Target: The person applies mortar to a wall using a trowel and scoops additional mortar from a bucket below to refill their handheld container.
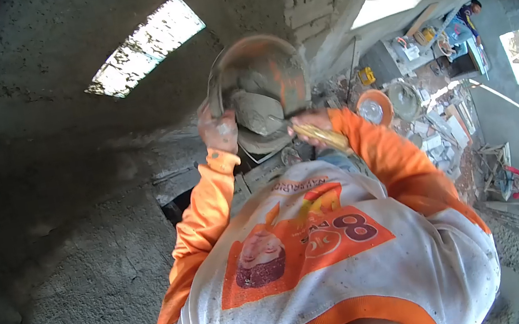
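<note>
A mortar-smeared bucket is tilted in front of me, with wet grey mortar inside. My left hand is closed on the bucket's left rim; some of its fingers are hidden behind the edge. In my right hand is a trowel with a worn wooden handle. Its blade, coated in grey mortar, lies at the bucket's mouth, close to my left hand. Below the blade, more mortar sits on a flat surface whose kind I cannot make out.
Rough plastered wall runs along the left. To the right stand an orange bucket and a grey mortar-stained tub. Broken tiles and rubble litter the floor. Farther back, another person is beside a cluttered table.
</note>
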`<state>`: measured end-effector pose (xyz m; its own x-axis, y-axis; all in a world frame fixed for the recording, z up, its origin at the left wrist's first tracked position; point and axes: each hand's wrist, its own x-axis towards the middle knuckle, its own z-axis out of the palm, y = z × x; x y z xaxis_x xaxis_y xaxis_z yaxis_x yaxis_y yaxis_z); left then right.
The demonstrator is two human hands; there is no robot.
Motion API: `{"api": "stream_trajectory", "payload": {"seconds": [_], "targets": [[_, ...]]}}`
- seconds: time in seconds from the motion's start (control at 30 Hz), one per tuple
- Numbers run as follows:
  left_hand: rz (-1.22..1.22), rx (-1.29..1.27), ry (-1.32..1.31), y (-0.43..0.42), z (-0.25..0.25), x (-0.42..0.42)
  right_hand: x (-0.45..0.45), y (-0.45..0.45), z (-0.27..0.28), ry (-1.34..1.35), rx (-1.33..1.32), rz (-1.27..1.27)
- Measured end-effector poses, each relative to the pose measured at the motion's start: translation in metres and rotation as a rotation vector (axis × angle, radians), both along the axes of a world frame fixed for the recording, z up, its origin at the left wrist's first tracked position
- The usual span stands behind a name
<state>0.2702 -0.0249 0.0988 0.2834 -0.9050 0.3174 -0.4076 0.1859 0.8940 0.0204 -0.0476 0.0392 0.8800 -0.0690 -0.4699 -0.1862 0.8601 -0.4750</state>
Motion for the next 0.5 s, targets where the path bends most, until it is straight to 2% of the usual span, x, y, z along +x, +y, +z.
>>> {"api": "stream_trajectory", "payload": {"seconds": [0.03, 0.07, 0.13, 0.17, 0.2, 0.23, 0.27, 0.3, 0.33, 0.4, 0.43, 0.47, 0.5], "targets": [[0.056, 0.163, 0.321, 0.009, -0.008, 0.01, -0.005, 0.008, 0.032, 0.06, -0.126, -0.078], [0.106, 0.327, 0.645, 0.019, -0.016, 0.017, -0.012, 0.01, 0.054, 0.118, -0.142, -0.106], [0.151, 0.232, 0.719, 0.022, -0.03, 0.014, -0.021, 0.009, 0.062, 0.019, -0.036, -0.128], [0.139, 0.219, 0.721, 0.024, -0.033, 0.01, -0.021, 0.006, 0.055, 0.089, -0.041, -0.136], [0.24, 0.351, 0.746, 0.024, -0.038, 0.005, -0.018, 0.002, 0.035, 0.093, -0.056, -0.146], [0.337, 0.473, 0.768, 0.018, -0.044, -0.001, -0.012, -0.01, 0.007, -0.038, 0.092, -0.159], [0.377, 0.448, 0.817, 0.015, -0.056, -0.005, -0.009, -0.021, -0.007, -0.172, 0.242, -0.167], [0.392, 0.515, 0.77, 0.017, -0.055, -0.003, -0.008, -0.026, -0.006, -0.166, 0.214, -0.177], [0.4, 0.57, 0.724, 0.018, -0.051, -0.003, -0.008, -0.032, 0.005, -0.17, 0.18, -0.182], [0.392, 0.563, 0.671, 0.023, -0.09, 0.015, -0.011, -0.041, 0.037, -0.24, 0.167, -0.321], [0.427, 0.628, 0.744, 0.021, -0.078, 0.013, -0.013, -0.053, 0.046, -0.193, 0.132, -0.409], [0.467, 0.691, 0.819, 0.02, -0.066, 0.011, -0.016, -0.066, 0.075, -0.205, 0.048, -0.421], [0.51, 0.752, 0.894, 0.018, -0.053, 0.009, -0.018, -0.074, 0.122, -0.229, -0.107, -0.542]]}}
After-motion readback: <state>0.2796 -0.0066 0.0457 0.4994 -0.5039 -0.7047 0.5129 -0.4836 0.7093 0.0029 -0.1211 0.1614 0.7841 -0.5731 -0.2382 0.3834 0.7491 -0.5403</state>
